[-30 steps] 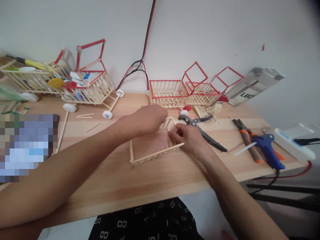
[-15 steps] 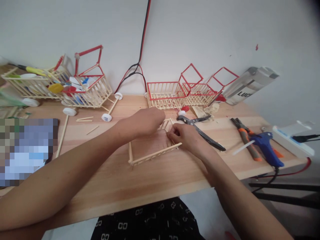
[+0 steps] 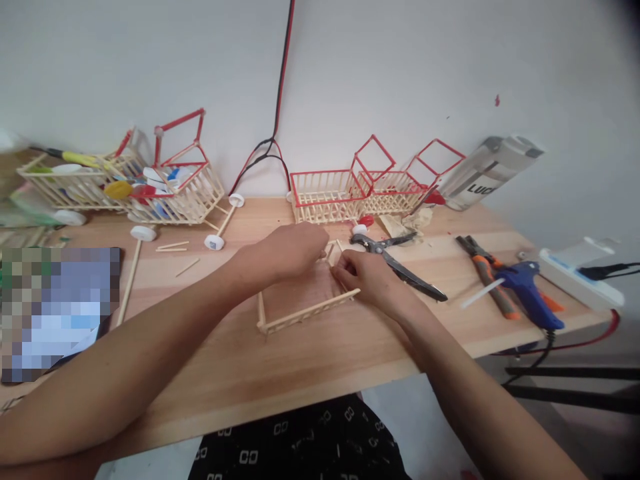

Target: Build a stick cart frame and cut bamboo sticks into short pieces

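Thumb and finger pinched together, the right hand (image 3: pixel 367 277) holds a rectangular pale wooden-stick frame (image 3: pixel 307 313) on a light-wood table (image 3: pixel 215 380); the left hand's (image 3: pixel 303 248) hidden fingers conceal any grip. Uneven pressure could snap its thin joints. A clear-and-grey container (image 3: pixel 493 173) reads "LUC."

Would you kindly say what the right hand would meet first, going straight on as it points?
The right hand would likely meet the far end of the pale rectangular wooden-stick frame first, then perhaps the left hand; depth is unclear.
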The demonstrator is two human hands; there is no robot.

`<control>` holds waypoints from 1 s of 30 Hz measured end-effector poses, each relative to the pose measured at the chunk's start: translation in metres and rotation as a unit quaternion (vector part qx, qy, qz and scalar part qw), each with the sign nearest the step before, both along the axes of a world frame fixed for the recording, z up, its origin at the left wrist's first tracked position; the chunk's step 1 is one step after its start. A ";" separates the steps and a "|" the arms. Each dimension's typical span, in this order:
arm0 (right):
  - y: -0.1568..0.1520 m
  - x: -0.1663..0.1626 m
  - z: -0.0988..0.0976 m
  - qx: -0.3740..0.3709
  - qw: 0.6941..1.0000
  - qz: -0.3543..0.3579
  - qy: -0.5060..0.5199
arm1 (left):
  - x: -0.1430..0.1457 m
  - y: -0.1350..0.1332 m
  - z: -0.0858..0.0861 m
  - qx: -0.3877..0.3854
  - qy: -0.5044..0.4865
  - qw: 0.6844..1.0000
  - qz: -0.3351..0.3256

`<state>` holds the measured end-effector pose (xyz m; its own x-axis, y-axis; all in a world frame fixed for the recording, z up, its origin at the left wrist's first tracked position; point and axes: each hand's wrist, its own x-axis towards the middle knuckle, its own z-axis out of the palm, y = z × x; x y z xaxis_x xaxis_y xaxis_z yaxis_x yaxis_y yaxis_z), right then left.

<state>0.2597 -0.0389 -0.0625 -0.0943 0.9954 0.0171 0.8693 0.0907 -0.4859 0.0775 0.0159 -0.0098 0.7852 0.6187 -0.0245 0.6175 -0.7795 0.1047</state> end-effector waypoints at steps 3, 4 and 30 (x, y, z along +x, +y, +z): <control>-0.002 0.000 -0.001 0.008 1.000 0.009 0.015 | 0.001 0.002 -0.003 0.005 -0.004 1.000 -0.004; -0.003 0.000 -0.001 0.009 1.000 0.009 0.018 | 0.001 0.003 -0.003 0.004 -0.008 1.000 -0.008; -0.007 0.000 0.000 0.039 0.998 -0.009 0.048 | 0.000 0.004 -0.005 -0.041 -0.091 0.995 -0.014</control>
